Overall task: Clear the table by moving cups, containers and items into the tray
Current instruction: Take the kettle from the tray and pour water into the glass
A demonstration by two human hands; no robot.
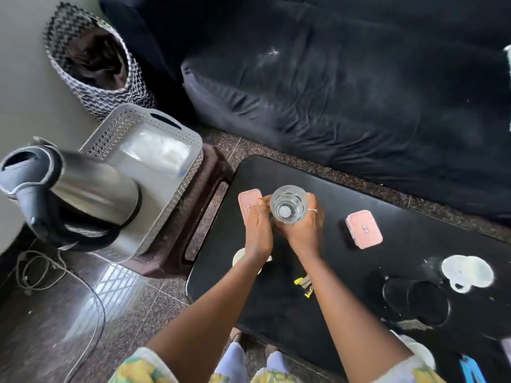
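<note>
Both hands hold a clear drinking glass [289, 205] above the black table [409, 244]. My right hand [305, 228] wraps round its right side and my left hand [258, 225] grips its left side. A pink lidded container [248, 205] lies on the table just left of my left hand, partly hidden by it. A second pink container [364, 229] sits to the right. The grey perforated tray [177, 150] stands on a brown stool [204, 200] to the left, holding a steel kettle [83, 189] and a clear plastic box [157, 150].
On the table lie a white cup [239, 257] under my left wrist, yellow sachets [304, 284], two dark cups [417, 299], a clear lid [467, 272]. A dark sofa [359, 92] runs behind. A woven basket [94, 62] and a loose cable [55, 277] are at left.
</note>
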